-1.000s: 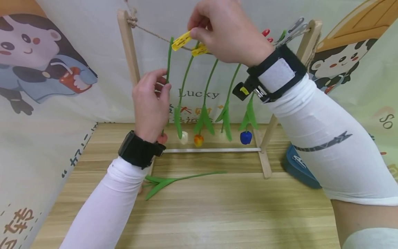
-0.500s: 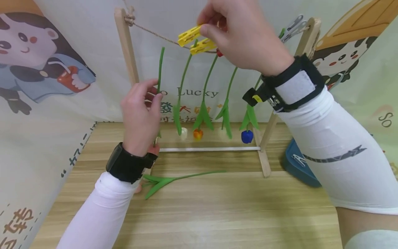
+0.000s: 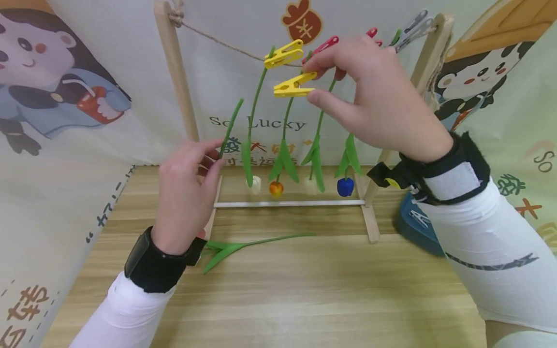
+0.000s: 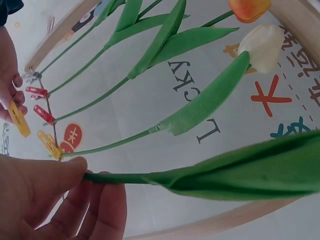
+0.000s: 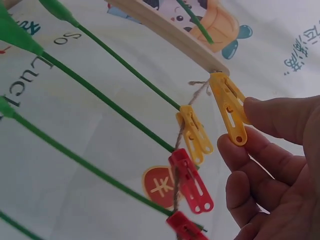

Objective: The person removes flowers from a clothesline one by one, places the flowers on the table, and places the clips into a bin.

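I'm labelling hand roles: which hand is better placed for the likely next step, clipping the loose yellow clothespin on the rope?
Probably the right hand: it pinches that yellow clothespin, while the left hand holds an unclipped flower stem.

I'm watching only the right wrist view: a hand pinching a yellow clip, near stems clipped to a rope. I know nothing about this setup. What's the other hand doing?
Observer: The left hand is pinching a green stem between thumb and fingers; the left wrist view shows it closely.
Visitor: Oh, neat! Is anything lying down below, out of my sight?
Observer: Yes, the head view shows a leafy stem lying on the table.
Visitor: My picture shows no blooms at all. Are there any?
Observer: Yes. In the head view, a blue flower hangs farthest right.
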The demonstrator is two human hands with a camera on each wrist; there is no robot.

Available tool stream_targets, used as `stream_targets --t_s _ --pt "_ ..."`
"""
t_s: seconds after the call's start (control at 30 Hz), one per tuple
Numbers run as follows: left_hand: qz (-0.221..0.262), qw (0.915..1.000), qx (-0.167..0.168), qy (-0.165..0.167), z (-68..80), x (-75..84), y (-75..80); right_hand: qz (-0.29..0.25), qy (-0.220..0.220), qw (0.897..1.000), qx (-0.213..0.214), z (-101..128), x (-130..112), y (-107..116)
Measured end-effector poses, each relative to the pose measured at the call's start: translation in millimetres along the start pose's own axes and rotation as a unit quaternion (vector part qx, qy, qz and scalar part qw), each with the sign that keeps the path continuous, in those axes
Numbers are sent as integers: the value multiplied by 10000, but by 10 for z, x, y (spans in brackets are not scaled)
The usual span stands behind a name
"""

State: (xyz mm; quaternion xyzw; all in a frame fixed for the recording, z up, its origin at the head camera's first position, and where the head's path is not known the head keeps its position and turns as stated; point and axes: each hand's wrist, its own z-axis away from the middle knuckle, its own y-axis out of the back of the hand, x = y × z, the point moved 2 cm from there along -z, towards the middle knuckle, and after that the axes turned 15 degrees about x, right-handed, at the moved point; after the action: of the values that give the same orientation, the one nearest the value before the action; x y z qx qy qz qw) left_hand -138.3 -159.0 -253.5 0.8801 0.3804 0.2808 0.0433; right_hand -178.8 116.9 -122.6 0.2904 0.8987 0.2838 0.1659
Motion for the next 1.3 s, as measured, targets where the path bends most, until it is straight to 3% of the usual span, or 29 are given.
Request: stream_targets --t_s 0.3,0.47,0.63,0.87,1.17,1.3 --pt "-61 9942 -922 -552 328 86 -26 -225 -312 9991 172 560 190 136" --pt "-90 9870 -1382 -817 530 108 -148 -302 -757 9965 197 935 384 202" --pt "-310 9753 -1935 -1021 743 100 -339 11 -1387 9903 17 1342 632 296" --pt "-595 9563 -2673 -1029 1050 31 -604 673 -2382 9680 -404 1815 1019 429" --pt "-1010 9436 -3009 -948 1306 -125 -900 1062 -3309 9280 -1342 2335 1605 494" --pt "-1196 9370 -3154 -902 1409 -210 -1036 1260 -3610 9037 -1927 2557 1855 472"
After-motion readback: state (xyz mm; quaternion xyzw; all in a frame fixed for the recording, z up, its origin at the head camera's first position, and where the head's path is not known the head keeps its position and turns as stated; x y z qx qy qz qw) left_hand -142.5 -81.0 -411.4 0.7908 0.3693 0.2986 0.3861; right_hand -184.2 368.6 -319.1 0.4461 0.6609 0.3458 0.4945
